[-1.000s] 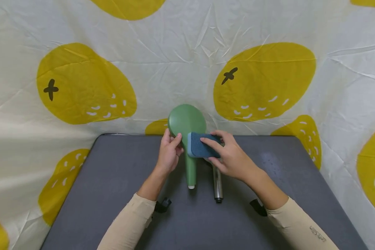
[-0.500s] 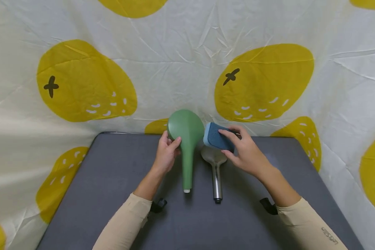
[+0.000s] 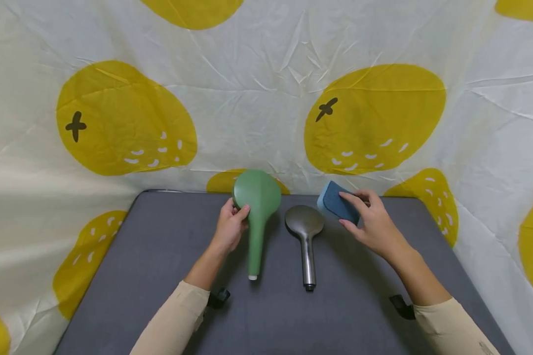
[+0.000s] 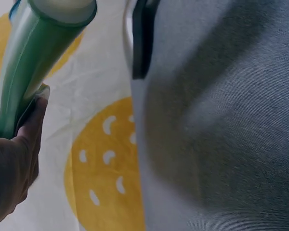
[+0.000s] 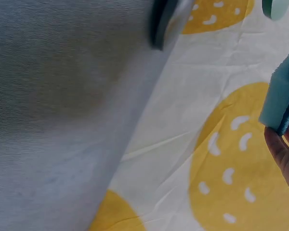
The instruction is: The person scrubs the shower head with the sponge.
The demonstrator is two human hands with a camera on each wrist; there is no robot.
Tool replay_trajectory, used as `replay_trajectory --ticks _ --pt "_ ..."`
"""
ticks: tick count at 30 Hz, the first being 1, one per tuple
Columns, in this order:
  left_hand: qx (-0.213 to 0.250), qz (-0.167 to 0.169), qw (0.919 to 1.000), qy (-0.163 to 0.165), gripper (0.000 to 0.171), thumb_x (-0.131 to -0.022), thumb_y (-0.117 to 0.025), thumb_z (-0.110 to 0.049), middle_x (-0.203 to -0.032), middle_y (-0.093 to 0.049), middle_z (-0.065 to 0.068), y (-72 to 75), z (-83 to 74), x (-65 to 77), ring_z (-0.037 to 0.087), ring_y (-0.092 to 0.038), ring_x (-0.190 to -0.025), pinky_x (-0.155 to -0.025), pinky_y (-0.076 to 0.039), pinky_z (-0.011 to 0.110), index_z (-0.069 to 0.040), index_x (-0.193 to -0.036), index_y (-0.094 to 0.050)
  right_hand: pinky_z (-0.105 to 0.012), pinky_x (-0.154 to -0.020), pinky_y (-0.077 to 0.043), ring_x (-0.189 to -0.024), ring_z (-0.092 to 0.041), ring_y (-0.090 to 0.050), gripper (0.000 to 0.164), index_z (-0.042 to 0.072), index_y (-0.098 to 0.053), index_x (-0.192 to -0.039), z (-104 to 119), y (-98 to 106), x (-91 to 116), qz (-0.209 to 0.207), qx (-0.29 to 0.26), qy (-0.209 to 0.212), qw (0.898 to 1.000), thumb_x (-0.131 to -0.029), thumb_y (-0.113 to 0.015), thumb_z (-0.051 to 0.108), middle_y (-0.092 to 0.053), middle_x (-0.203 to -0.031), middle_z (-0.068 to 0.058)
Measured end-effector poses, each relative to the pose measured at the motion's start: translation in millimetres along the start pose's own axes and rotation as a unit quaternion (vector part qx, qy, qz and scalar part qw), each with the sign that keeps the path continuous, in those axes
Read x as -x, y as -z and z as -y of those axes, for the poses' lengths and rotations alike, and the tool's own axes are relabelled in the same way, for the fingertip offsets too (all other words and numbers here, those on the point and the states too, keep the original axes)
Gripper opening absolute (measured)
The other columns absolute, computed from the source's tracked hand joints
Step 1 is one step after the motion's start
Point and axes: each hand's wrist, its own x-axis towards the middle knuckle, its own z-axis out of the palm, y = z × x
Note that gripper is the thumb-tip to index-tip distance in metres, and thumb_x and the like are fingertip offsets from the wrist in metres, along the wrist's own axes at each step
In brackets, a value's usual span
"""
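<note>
A green shower head (image 3: 257, 197) with a pale tip at its handle end is held by its round head in my left hand (image 3: 229, 228), thumb on the near side, fingers behind. In the left wrist view its green handle (image 4: 26, 62) rises above that hand. My right hand (image 3: 373, 224) pinches a blue sponge (image 3: 341, 202) above the table's back right. The right wrist view shows the sponge's light blue foam side (image 5: 279, 96) and a darker layer. Between the hands a silver shower head (image 3: 305, 222) lies on the table, its handle toward me, touched by neither hand.
The dark grey table (image 3: 266, 320) has its back edge against a white cloth (image 3: 248, 118) printed with yellow lemon-like shapes. Black straps (image 3: 219, 299) hang at both wrists.
My right hand has drawn the sponge away from the green shower head, to the right. My left hand has lowered the green shower head slightly leftward and nearer, uncovering the silver one.
</note>
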Motion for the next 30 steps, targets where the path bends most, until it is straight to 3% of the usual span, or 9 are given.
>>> replay_trajectory --ticks 5,12,18,25,30 --pt "-0.004 -0.002 0.9997 0.022 0.033 -0.108 -0.046 -0.001 -0.124 -0.06 0.019 9.9 8.8 -1.5 0.012 -0.068 -0.093 -0.071 -0.059 0.025 0.007 -0.14 -0.04 -0.058 -0.084 -0.05 -0.107 -0.044 -0.052 0.072 0.002 -0.06 -0.138 -8 -3 18 -0.005 0.009 -0.026 1.0 -0.073 -0.091 0.005 -0.05 -0.123 -0.033" --pt "-0.001 -0.009 0.9981 0.06 0.034 -0.108 -0.045 0.0 -0.131 -0.056 0.024 17.9 24.1 -2.7 0.017 -0.066 -0.103 -0.08 -0.06 0.031 0.006 -0.141 -0.039 -0.055 -0.076 -0.05 -0.101 -0.043 -0.051 0.072 0.0 -0.063 -0.135 -23 -8 44 -0.013 0.02 -0.054 0.998 -0.07 -0.093 0.004 -0.05 -0.117 -0.033" --pt "-0.015 -0.015 0.9967 0.079 0.038 -0.107 -0.046 -0.001 -0.128 -0.057 0.02 20.6 35.5 -3.7 0.017 -0.065 -0.103 -0.077 -0.058 0.03 0.006 -0.143 -0.037 -0.057 -0.073 -0.051 -0.099 -0.044 -0.052 0.07 0.0 -0.063 -0.134 -38 -11 63 0.003 0.043 -0.099 0.994 -0.071 -0.093 0.008 -0.051 -0.115 -0.032" --pt "-0.001 -0.04 0.993 0.111 0.041 -0.107 -0.045 0.002 -0.139 -0.052 0.028 23.0 45.8 -6.4 0.021 -0.065 -0.107 -0.076 -0.057 0.029 0.008 -0.145 -0.033 -0.062 -0.073 -0.051 -0.095 -0.048 -0.055 0.067 -0.002 -0.063 -0.132 -46 -16 72 0.011 0.058 -0.129 0.99 -0.073 -0.092 0.011 -0.052 -0.11 -0.034" --pt "-0.008 -0.065 0.9897 0.127 0.04 -0.106 -0.047 0.0 -0.126 -0.056 0.025 25.5 49.6 -3.6 0.019 -0.065 -0.095 -0.07 -0.052 0.028 0.012 -0.142 -0.033 -0.063 -0.072 -0.051 -0.095 -0.049 -0.055 0.066 -0.003 -0.063 -0.132 -48 -20 76 0.025 0.057 -0.141 0.988 -0.075 -0.091 0.013 -0.051 -0.112 -0.035"
